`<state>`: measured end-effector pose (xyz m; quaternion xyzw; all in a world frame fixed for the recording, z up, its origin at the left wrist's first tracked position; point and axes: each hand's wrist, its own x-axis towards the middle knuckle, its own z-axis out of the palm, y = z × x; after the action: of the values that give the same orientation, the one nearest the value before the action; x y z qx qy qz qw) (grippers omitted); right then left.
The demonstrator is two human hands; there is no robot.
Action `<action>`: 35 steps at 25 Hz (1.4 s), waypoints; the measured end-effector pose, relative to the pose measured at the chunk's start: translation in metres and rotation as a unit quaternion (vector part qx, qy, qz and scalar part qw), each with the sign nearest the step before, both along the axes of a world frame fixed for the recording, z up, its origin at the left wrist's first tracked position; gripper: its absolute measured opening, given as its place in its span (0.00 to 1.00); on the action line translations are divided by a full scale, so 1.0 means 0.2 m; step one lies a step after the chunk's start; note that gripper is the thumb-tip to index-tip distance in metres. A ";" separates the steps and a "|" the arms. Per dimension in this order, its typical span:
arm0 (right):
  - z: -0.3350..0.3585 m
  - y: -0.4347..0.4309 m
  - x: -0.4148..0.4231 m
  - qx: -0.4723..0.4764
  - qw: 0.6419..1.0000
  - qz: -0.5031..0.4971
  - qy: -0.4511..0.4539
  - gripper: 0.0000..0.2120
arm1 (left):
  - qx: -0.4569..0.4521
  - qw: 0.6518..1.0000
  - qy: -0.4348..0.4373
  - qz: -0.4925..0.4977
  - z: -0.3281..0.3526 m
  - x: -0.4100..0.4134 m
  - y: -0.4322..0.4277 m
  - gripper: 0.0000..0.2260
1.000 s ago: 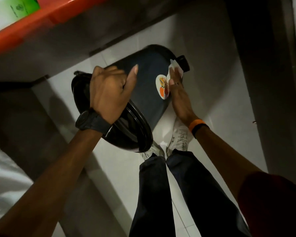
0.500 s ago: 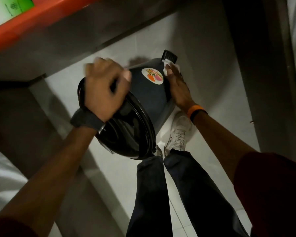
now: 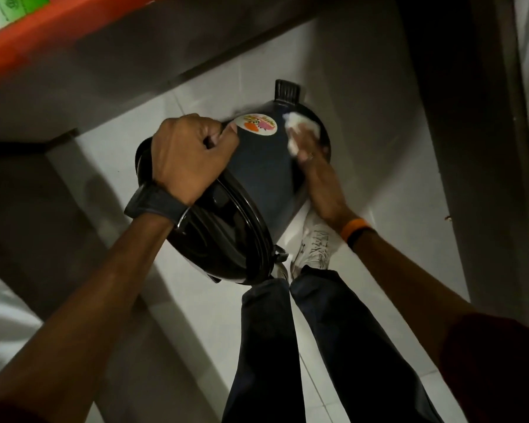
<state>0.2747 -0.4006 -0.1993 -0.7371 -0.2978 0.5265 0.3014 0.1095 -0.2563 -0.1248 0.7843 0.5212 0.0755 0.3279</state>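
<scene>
A dark blue pedal bin [image 3: 263,166] is held tilted above the floor, its glossy black lid [image 3: 223,239] towards me and its black foot pedal [image 3: 286,91] pointing away. A round colourful sticker [image 3: 259,125] sits on its side. My left hand [image 3: 190,158] grips the bin's rim near the lid with curled fingers. My right hand [image 3: 313,166] presses a crumpled white tissue [image 3: 300,132] against the bin's far side near the base.
White floor tiles [image 3: 364,154] lie below, with my white shoes [image 3: 315,245] and dark trouser legs. An orange shelf edge [image 3: 34,41] runs across the top left above a grey wall. A dark vertical panel [image 3: 458,117] stands on the right.
The bin has turned in my hands, so the sticker moved to the upper left and the pedal now points up. My right hand with the tissue has slid around to the bin's far right side.
</scene>
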 end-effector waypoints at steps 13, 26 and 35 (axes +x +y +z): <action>0.27 -0.09 -0.27 0.072 0.994 0.041 0.068 0.22 | 0.152 0.979 0.010 -0.136 0.02 -0.04 -0.09 0.21; -0.01 -0.05 -0.08 -0.078 0.990 -0.106 0.055 0.26 | -0.088 0.979 -0.065 0.169 -0.08 -0.09 0.19 0.27; -0.02 0.22 -0.03 -0.008 0.999 -0.006 -0.052 0.23 | -0.072 0.992 -0.047 0.096 -0.08 -0.03 0.20 0.25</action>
<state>0.2695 -0.3559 -0.2035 -0.7674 -0.3050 0.4879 0.2827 0.1045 -0.2172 -0.1410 0.7005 0.5824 0.1056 0.3986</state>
